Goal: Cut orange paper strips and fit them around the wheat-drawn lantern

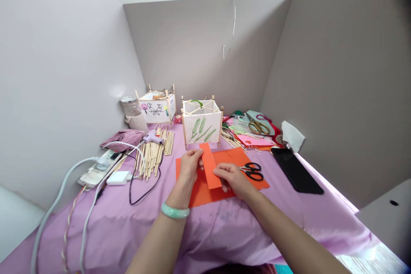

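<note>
An orange paper strip (pixel 209 169) is held up between my two hands, tilted slightly. My left hand (pixel 190 165) pinches its upper left edge, and a green bangle sits on that wrist. On the lower right edge, the thumb and fingers of my right hand (pixel 231 176) grip the strip. Beneath both hands a larger orange-red paper sheet (pixel 205 199) lies on the cloth. Black-handled scissors (pixel 253 171) rest on the sheet's right part, beside my right hand. Just beyond the strip stands a white box lantern (pixel 202 126) with a wooden stick frame and painted green leaves.
At left are bundled wooden sticks (pixel 149 158), a lilac glue gun (pixel 153 137), a power strip (pixel 101 169) and trailing cables. A second lantern (pixel 156 109) stands behind them. To the right lie gold-handled scissors (pixel 258 126), pink paper (pixel 253 140) and a black phone (pixel 297 170). Grey partitions enclose the table.
</note>
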{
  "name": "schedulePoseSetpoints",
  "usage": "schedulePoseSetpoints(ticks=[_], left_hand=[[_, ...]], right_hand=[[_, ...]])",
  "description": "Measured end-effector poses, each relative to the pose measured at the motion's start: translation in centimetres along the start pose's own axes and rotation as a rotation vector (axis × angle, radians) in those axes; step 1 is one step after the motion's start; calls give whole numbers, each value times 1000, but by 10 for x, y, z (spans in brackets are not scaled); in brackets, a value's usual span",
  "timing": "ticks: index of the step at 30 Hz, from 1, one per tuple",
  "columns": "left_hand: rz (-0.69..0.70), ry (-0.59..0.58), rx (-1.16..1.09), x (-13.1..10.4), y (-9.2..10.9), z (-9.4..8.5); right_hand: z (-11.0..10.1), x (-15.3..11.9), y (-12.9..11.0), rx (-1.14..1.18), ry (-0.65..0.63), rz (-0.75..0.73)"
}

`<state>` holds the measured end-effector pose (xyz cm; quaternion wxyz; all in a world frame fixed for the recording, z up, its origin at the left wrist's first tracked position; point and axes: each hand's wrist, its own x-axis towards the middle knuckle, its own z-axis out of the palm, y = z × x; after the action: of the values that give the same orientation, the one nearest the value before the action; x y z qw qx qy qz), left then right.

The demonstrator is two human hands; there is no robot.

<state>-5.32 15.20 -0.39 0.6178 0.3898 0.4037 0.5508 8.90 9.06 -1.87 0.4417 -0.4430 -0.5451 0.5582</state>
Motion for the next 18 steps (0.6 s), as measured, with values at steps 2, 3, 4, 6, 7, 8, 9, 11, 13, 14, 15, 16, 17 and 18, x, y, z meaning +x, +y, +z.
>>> schedulePoseSetpoints(ticks=[2, 3, 4, 6, 7, 8, 9, 11, 13, 14, 15, 16, 17, 18], left_hand=[[-17, 17, 32, 1, 0, -1], [-19, 23, 44, 1, 0, -1], [-12, 26, 49, 1, 0, -1], [48, 22, 25, -1, 3, 0], [107, 19, 8, -2, 4, 0], [184, 17, -4, -3, 6, 1], [267, 16, -9, -5, 7, 2], [403, 9, 2, -9, 9, 4], [463, -3, 14, -12, 10, 5], [473, -13, 16, -12, 9, 5], [478, -26, 21, -13, 9, 5], [485, -37, 32, -13, 8, 5], [492, -47, 48, -13, 8, 5], [500, -55, 67, -12, 7, 4]], right_hand=[[-2, 1, 1, 34, -8, 20], [-3, 1, 1, 34, -7, 24], [-3, 1, 1, 20, -6, 23], [-2, 1, 2, -68, 18, -19], [-1, 1, 3, -157, 51, -79], [1, 1, 4, -273, 99, -165], [2, 1, 6, -399, 155, -266], [3, 2, 9, -615, 255, -440], [3, 4, 13, -698, 303, -505], [1, 6, 15, -709, 314, -499], [0, 7, 16, -725, 322, -478], [-1, 8, 17, -752, 325, -449], [-2, 9, 18, -790, 324, -416], [-3, 9, 18, -833, 320, -382]])
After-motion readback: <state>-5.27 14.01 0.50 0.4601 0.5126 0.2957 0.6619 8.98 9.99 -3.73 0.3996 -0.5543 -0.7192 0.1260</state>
